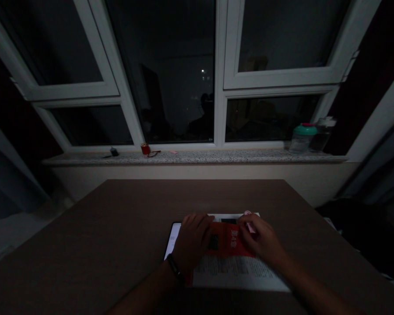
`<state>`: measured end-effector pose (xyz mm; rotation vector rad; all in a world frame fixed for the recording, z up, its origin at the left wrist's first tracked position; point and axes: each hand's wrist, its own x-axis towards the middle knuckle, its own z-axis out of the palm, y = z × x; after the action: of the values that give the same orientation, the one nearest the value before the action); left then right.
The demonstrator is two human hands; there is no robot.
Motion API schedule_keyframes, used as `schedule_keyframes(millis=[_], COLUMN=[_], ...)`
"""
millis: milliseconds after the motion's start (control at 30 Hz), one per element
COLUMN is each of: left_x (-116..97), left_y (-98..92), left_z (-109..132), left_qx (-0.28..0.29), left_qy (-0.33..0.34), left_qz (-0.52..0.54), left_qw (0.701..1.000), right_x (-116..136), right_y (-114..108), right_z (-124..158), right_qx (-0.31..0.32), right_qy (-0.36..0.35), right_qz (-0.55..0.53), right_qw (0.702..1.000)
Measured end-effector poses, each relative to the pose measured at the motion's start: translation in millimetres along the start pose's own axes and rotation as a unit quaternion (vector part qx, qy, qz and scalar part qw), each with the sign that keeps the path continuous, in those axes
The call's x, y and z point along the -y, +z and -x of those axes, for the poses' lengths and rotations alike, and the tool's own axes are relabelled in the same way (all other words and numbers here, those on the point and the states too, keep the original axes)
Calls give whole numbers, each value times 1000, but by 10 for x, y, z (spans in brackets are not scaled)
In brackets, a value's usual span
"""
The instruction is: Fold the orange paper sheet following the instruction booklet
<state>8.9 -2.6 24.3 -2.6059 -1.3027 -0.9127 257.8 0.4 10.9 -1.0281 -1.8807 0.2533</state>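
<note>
My left hand [195, 238] lies flat, fingers stretched forward, across the left part of a red paper piece [233, 245] with white characters. It wears a dark wristband [174, 266]. My right hand [261, 238] has its fingers closed around a small pink object [251, 226] at the red piece's upper right; the dim light hides its exact kind. Beneath both hands is a white printed sheet [239, 278] with small text and pictures. Partly covered by my left hand, a phone [172, 240] with a lit screen lies to the left.
Everything rests on a dark brown table [118, 218]. Behind it runs a speckled windowsill [190, 157] below white-framed windows. On the sill are a small red jar [145, 149], a small dark bottle [114, 152], and a clear container with a teal lid [304, 130].
</note>
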Motion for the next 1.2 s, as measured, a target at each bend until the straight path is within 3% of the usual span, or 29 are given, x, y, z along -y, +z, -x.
schedule_keyframes(millis=[300,433,600,733,900,1200], left_x=[-57,-52,-79,-118,-172,-258], left_y=[-2,55,96,86,10,-41], left_z=[16,49,91,124,150,138], left_qx=[-69,-80,-70,-76,-40,-79], left_qy=[2,5,5,16,26,28], left_qz=[80,114,164,192,241,225], left_qw=[994,990,984,978,969,971], right_x=[52,92,184,215,240,343], right_y=[88,119,136,168,195,225], right_z=[54,77,88,102,112,64], right_qx=[-88,-66,-34,-40,-42,-38], right_qy=[-62,-59,-107,-138,-158,-163], right_qz=[-16,-39,-33,-10,6,33], right_qw=[994,995,993,990,987,985])
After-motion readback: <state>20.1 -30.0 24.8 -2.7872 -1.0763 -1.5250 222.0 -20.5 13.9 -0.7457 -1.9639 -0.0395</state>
